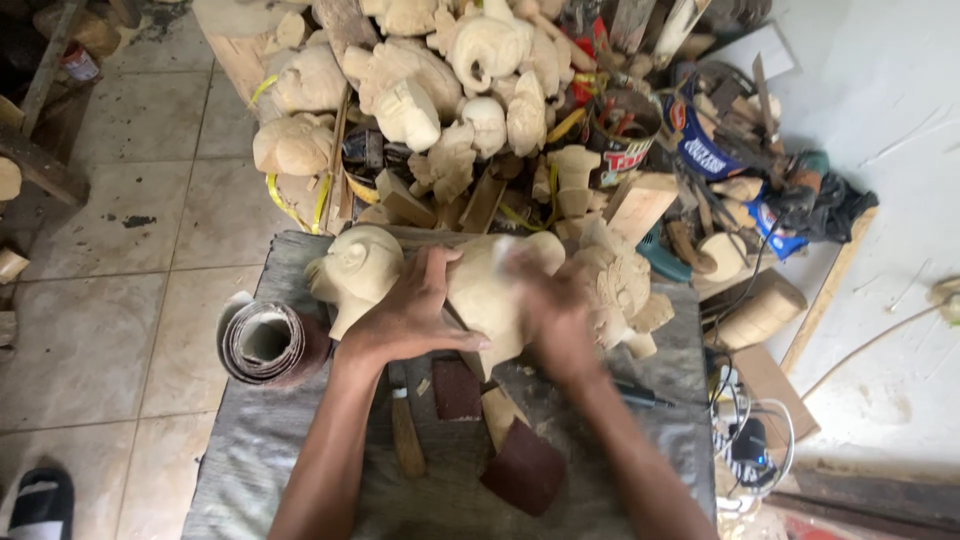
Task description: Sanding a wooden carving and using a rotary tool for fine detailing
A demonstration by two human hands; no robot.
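**Carving could shift or tip under a moving hand**

A pale wooden carving (480, 290) lies across the far middle of the grey surface (260, 450). The left hand (410, 315) presses down on it with fingers spread flat, steadying rather than gripping. The right hand (555, 310) is blurred with motion against the carving's right part; whether its grip is pinching something cannot be told.

Only an open palm holds the carving, so a hard stroke from the right could likely roll or slide it toward the carved pieces just beside it on the right (620, 290). Loose sandpaper scraps (525, 468) and a wooden-handled tool (405, 430) lie near the forearms and could be swept off. The heap of carvings (430, 90) stacked just beyond looks unsteady and may tumble forward if jolted. A sandpaper roll (268, 343) sits at the left edge.
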